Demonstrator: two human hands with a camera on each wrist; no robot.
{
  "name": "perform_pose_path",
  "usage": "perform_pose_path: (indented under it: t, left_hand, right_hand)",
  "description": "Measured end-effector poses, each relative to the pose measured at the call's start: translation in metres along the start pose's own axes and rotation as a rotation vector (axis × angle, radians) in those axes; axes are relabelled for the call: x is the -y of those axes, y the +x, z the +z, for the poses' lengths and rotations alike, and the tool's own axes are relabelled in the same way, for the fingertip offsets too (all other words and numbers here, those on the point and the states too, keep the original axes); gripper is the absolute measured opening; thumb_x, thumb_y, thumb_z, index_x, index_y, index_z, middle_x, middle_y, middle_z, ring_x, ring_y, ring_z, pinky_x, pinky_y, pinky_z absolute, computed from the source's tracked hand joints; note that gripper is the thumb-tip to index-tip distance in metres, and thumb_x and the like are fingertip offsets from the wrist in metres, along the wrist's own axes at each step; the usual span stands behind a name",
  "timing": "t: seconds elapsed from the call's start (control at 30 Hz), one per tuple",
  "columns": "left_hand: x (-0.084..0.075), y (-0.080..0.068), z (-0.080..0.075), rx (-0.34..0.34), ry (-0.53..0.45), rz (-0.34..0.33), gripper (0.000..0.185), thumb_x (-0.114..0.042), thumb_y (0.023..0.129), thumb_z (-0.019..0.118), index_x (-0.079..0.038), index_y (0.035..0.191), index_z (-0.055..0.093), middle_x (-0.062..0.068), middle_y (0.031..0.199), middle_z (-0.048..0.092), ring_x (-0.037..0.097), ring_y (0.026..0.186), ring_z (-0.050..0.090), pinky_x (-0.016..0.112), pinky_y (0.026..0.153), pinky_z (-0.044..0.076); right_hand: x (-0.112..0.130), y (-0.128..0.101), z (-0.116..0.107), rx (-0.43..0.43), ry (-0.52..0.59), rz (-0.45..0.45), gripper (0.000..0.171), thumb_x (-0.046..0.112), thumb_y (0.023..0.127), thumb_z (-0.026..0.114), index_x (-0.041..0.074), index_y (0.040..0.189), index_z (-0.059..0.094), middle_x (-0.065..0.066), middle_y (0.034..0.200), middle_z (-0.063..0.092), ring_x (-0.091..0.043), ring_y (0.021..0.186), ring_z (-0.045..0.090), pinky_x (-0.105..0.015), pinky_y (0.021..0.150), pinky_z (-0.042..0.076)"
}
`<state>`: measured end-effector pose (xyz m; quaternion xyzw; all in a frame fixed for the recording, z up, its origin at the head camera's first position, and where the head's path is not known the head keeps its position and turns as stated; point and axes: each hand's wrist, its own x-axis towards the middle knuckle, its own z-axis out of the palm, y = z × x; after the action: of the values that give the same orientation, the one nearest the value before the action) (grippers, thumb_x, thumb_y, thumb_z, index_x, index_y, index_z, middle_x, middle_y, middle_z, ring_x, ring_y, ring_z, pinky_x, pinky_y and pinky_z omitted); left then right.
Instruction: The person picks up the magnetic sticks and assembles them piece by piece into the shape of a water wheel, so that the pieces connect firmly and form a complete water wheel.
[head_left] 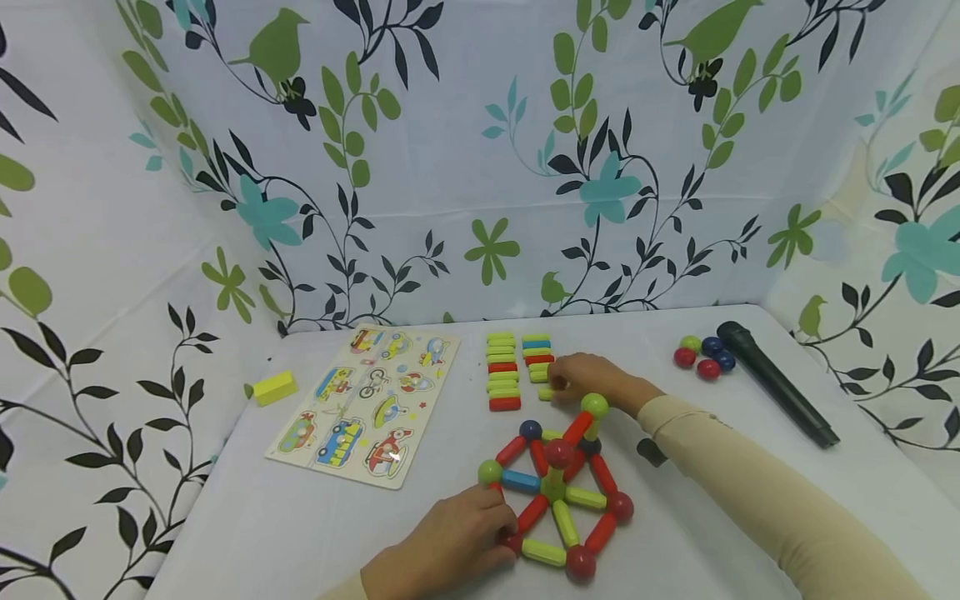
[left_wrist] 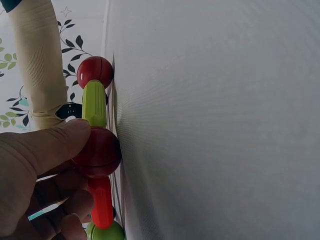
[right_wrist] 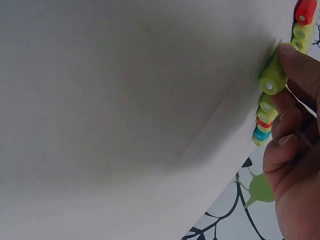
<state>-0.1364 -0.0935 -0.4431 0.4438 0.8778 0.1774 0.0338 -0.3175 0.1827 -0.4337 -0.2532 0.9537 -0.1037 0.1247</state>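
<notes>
Both arms wear close-fitting, ribbed cream sleeves [head_left: 757, 492].

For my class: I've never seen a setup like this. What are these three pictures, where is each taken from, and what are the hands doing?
No machine here: a person works with bare hands. The wide picture comes from a head camera; the other two from wrist cameras. The left hand holds a red ball of the rod-and-ball structure. The right hand pinches a green rod beside the rows of spare rods. On the table also lie a vehicle puzzle board, a yellow block, loose balls and a black microphone.
</notes>
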Motion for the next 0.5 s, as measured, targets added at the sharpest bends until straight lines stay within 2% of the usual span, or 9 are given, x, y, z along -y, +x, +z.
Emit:
perform_pose_path:
  t: [0.13, 0.27, 0.37, 0.5]
  left_hand:
    - [-0.001, 0.000, -0.001, 0.009, -0.015, -0.006, 0.019, -0.030, 0.086, 0.083, -0.025, 0.101, 0.072, -0.018, 0.088, 0.054, -0.004, 0.081, 0.048, 0.009, 0.069, 0.043]
    - [-0.001, 0.001, -0.001, 0.022, -0.027, -0.018, 0.020, -0.031, 0.086, 0.083, -0.025, 0.102, 0.072, -0.019, 0.088, 0.054, -0.004, 0.082, 0.048, 0.009, 0.070, 0.044]
    - [0.000, 0.001, -0.001, 0.024, -0.026, -0.026, 0.020, -0.030, 0.086, 0.083, -0.026, 0.102, 0.072, -0.020, 0.088, 0.054, -0.004, 0.082, 0.048, 0.010, 0.070, 0.044]
    - [-0.001, 0.001, -0.001, 0.029, -0.028, -0.034, 0.021, -0.030, 0.086, 0.083, -0.026, 0.103, 0.073, -0.020, 0.089, 0.055, -0.004, 0.082, 0.048, 0.010, 0.070, 0.044]
  right_hand:
    - [-0.001, -0.007, 0.002, 0.011, 0.028, 0.029, 0.015, 0.023, 0.089, 0.080, 0.020, 0.096, 0.067, 0.006, 0.085, 0.062, -0.017, 0.086, 0.056, -0.034, 0.083, 0.050]
    - [-0.008, -0.020, -0.003, -0.001, 0.078, 0.055, 0.028, 0.022, 0.092, 0.075, 0.016, 0.119, 0.069, 0.002, 0.096, 0.067, -0.019, 0.090, 0.059, -0.039, 0.088, 0.054]
    - [-0.019, -0.033, -0.009, -0.047, 0.136, 0.052, 0.039, 0.022, 0.096, 0.068, 0.014, 0.133, 0.064, -0.001, 0.104, 0.067, -0.019, 0.092, 0.059, -0.038, 0.086, 0.055]
    - [-0.032, -0.057, -0.019, -0.125, 0.262, 0.032, 0.038, 0.022, 0.096, 0.066, 0.012, 0.133, 0.063, -0.003, 0.103, 0.065, -0.020, 0.090, 0.058, -0.034, 0.077, 0.054]
